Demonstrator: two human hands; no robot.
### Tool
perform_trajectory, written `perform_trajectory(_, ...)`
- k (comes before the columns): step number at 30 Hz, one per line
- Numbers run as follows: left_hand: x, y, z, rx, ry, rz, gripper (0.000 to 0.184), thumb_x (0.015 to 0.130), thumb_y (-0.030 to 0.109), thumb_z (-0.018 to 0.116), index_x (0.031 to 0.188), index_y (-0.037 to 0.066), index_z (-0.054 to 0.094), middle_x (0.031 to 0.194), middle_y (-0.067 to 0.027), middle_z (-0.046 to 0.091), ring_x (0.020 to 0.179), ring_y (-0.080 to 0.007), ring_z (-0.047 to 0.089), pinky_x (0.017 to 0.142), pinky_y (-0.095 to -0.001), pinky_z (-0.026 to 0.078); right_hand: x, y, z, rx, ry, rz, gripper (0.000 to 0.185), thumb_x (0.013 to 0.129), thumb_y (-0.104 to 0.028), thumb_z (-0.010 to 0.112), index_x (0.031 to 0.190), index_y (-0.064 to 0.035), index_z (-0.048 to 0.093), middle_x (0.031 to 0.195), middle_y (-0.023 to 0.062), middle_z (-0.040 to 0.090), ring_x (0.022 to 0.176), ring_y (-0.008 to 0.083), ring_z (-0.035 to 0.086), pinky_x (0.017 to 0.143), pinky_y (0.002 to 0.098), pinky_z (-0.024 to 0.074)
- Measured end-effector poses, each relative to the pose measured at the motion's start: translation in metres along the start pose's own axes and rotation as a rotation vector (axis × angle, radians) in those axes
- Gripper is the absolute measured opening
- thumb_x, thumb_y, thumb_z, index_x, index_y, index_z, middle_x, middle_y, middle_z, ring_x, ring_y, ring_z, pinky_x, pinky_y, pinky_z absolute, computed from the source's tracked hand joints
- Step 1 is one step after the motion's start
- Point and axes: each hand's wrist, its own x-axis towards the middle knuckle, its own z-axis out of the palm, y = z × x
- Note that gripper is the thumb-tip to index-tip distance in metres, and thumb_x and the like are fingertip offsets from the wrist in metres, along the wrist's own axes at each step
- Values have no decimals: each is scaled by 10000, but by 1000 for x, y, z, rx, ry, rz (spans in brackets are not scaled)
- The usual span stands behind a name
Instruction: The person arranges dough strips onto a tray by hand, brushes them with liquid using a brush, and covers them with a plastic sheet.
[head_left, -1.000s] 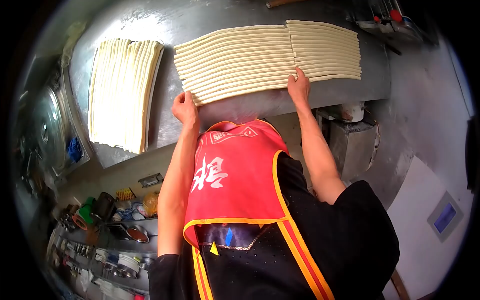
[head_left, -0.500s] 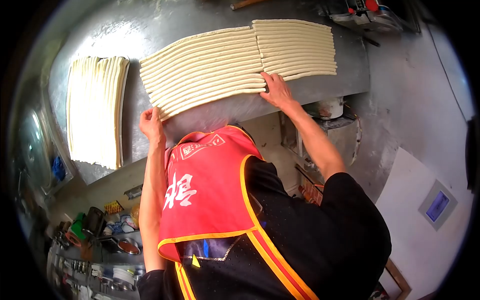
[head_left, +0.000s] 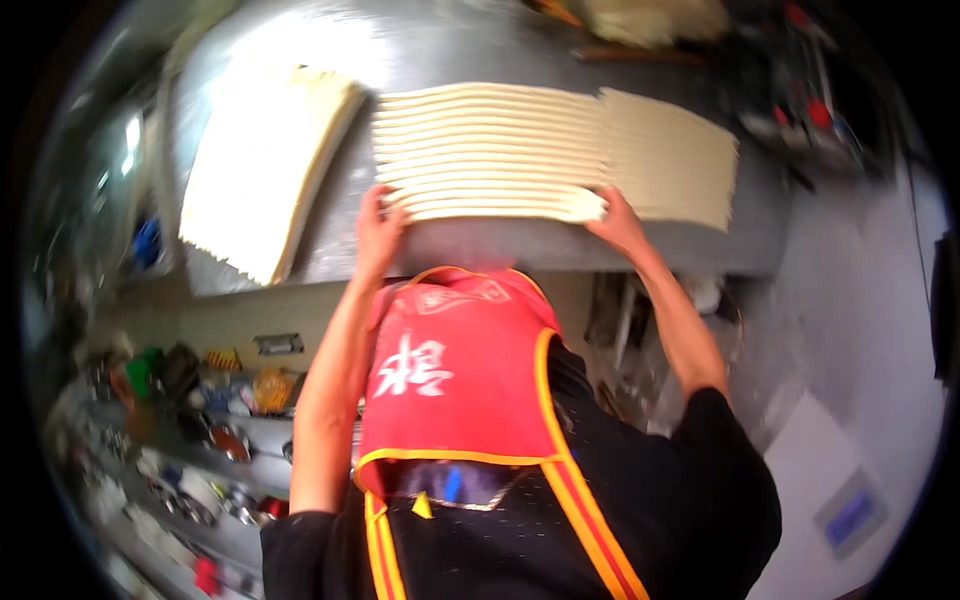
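Two bare hands work at the near edge of the middle panel of dough strips (head_left: 490, 140), which lies flat on a metal table (head_left: 500, 246) with its long strips running left to right, side by side. The left hand (head_left: 381, 232) is at the left ends of the nearest strips, its fingers partly bent and touching the dough. The right hand (head_left: 619, 224) is at their right ends, thumb and fingers set slightly apart around the tips, where the closest strips look bunched together. Whether either hand truly pinches the dough (everything is smeared by motion blur) I cannot tell. Just beyond the right hand sits a right-hand panel of dough (head_left: 672, 160), its edge meeting or almost meeting the middle one, its lines too blurred to pick out. Well to the left, a pale block of dough (head_left: 262, 175) lies at a slant, washed out by glare near its top. Toward the far side of the table is a brown rod (head_left: 640, 55). Below the table edge, the person's red apron (head_left: 455, 360) with yellow-orange trim hangs over a black short-sleeved top (head_left: 650, 490).
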Motion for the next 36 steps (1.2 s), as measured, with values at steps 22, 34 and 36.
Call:
perform_trajectory(22, -86, 58, -123, -502, 616, 33, 282, 806, -77, 700, 1078, -3, 675, 952, -59, 660, 753, -111, 635, 667, -248, 568, 140, -346, -20, 388, -112, -236, 263, 831, 24, 687, 1093, 32, 675, 869, 62, 672, 714, 104, 623, 623, 232, 511)
perform_trajectory(34, -48, -4, -285, -469, 1032, 88, 305, 823, -89, 681, 1120, -27, 646, 995, -102, 649, 878, -178, 653, 740, -323, 623, 304, -464, 171, 605, -471, -344, 299, 830, -57, 745, 1109, 28, 679, 868, 81, 694, 747, 120, 663, 612, 245, 583)
perform_trajectory(36, -40, -17, -290, -425, 973, 54, 307, 816, -74, 701, 1115, -19, 659, 952, -62, 641, 845, -138, 636, 715, -298, 615, 318, -460, 172, 517, -491, -306, 303, 835, -64, 736, 1120, 19, 677, 869, 73, 694, 744, 115, 664, 608, 241, 583)
